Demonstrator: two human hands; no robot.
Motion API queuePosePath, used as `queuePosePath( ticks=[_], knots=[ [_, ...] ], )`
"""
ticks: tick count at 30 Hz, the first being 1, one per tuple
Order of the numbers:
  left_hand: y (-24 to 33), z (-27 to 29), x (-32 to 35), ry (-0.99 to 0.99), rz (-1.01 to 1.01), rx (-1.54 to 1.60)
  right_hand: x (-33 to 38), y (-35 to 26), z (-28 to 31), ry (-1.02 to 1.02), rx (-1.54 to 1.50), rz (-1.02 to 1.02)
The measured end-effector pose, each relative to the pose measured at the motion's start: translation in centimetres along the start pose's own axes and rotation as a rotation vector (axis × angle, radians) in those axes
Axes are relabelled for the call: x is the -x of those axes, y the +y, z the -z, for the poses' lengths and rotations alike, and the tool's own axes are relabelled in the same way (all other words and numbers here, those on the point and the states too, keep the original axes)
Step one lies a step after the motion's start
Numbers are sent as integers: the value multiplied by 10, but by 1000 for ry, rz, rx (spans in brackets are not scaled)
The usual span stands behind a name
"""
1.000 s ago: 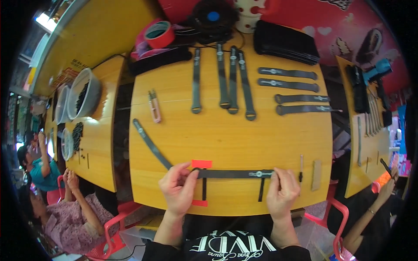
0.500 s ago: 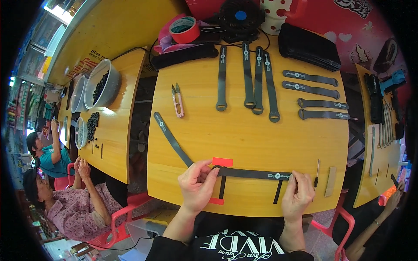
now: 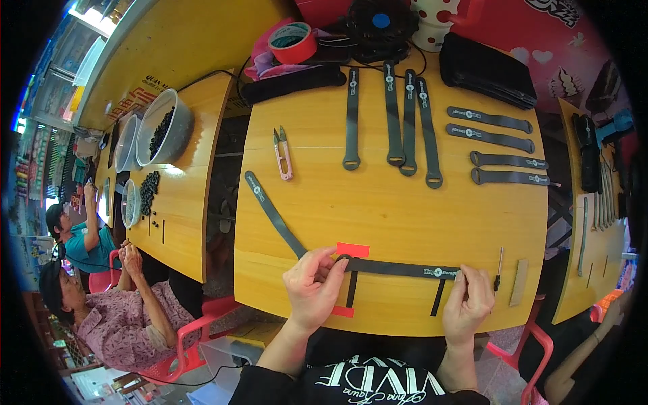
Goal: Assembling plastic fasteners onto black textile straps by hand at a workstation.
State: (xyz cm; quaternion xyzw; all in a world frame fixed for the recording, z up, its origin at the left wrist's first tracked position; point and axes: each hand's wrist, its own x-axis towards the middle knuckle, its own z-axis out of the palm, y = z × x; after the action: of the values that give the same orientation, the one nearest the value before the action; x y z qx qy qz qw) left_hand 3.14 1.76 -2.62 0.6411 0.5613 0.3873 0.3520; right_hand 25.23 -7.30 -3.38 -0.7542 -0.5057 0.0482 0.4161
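Left: two people (image 3: pixel 128 331) seated, three plastic tubs (image 3: pixel 172 138) farther off on a side table (image 3: pixel 185 226). Main table (image 3: pixel 331 209), left part: one loose strap (image 3: pixel 273 212), one pair of pink snips (image 3: pixel 286 162) beyond. Left hand (image 3: pixel 312 287) pinches the left end of one grey strap (image 3: pixel 395 268), which lies along the near side. Close by: two red tape pieces (image 3: pixel 354 250), two black strips (image 3: pixel 438 297). Far middle: four lengthwise straps (image 3: pixel 352 121). Right hand (image 3: pixel 470 300) pinches the grey strap's right end. Far right: four crosswise straps (image 3: pixel 489 137). Near right: one screwdriver (image 3: pixel 497 282), one tan strip (image 3: pixel 518 283).
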Motion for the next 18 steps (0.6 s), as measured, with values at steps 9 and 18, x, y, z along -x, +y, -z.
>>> queuePosePath(
  ticks=[9, 18],
  knots=[
    [0, 0, 0, 16, -2, -4, 1, -1, 0, -31, 19, -25],
    [-1, -1, -1, 19, -11, -29, 0, 2, 0, -11, 30, 24]
  ],
)
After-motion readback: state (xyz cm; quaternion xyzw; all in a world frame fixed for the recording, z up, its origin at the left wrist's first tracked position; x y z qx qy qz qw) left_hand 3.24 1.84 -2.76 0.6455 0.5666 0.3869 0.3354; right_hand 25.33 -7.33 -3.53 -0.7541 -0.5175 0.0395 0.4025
